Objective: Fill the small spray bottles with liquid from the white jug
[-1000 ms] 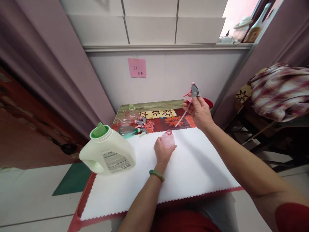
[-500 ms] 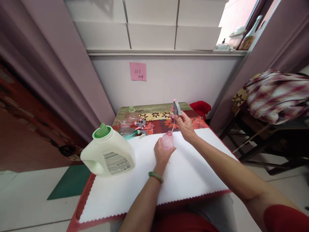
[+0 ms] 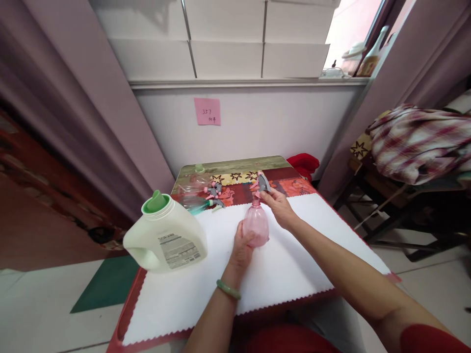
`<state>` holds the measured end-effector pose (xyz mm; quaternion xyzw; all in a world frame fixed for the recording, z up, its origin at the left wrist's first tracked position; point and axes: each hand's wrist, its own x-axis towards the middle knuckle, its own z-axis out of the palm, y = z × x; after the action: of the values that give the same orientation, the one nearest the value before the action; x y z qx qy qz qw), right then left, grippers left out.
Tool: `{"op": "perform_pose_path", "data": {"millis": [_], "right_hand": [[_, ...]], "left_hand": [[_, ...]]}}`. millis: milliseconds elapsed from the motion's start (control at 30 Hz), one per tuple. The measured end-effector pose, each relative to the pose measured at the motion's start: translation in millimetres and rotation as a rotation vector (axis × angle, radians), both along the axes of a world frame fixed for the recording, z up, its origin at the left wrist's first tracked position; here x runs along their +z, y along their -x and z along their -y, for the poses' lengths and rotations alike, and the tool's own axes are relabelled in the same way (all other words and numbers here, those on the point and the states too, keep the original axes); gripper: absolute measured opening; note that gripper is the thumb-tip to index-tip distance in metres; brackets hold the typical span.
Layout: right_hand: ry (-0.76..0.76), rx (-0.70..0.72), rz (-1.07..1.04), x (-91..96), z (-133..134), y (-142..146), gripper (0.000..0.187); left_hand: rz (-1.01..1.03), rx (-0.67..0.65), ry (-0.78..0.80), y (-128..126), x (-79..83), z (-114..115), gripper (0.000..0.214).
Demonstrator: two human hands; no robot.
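My left hand [image 3: 243, 245] is closed around the lower left side of a clear pink spray bottle [image 3: 256, 224], which stands nearly upright over the white cloth. Just above the bottle's open neck, my right hand [image 3: 276, 203] grips a grey and pink trigger spray head [image 3: 262, 185]. The dip tube appears to be down inside the bottle, though little of it shows. Whether the collar touches the neck I cannot tell. To the left stands a large cream jug [image 3: 167, 235] with a green spout.
Several clear bottles lie at the table's back left, one with a green and grey sprayer [image 3: 215, 202]. A white cloth [image 3: 287, 264] covers the front of the table. A plaid cloth [image 3: 423, 142] is heaped on furniture at right.
My right hand has lowered the spray head from well above the bottle to just over its neck. My left hand has shifted lower on the bottle, leaving more of it visible.
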<state>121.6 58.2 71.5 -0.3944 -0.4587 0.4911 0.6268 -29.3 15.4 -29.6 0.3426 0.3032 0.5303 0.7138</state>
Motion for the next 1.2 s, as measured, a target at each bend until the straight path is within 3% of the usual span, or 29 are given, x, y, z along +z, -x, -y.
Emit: {"op": "perform_pose_path", "data": {"millis": [167,333,600,1200], "right_hand": [[0.005,0.017,0.015,-2.9,-0.8,0.0,0.043],[0.023,0.078,0.085,-9.6,3.5,1.1,0.045],[0.156,0.116,-0.056,-23.1,10.7,3.4,0.047],[0.044,0.211,-0.005,-38.0,8.6,-3.5,0.044]], "left_hand": [[0.134,-0.049,0.173,10.1,-1.3,-4.8,0.066],[0.208,-0.117,0.247,9.5,0.3,-4.3,0.069],[0.259,-0.180,0.274,9.4,4.3,-4.3,0.074],[0.212,-0.266,0.309,13.2,3.2,-4.9,0.090]]}}
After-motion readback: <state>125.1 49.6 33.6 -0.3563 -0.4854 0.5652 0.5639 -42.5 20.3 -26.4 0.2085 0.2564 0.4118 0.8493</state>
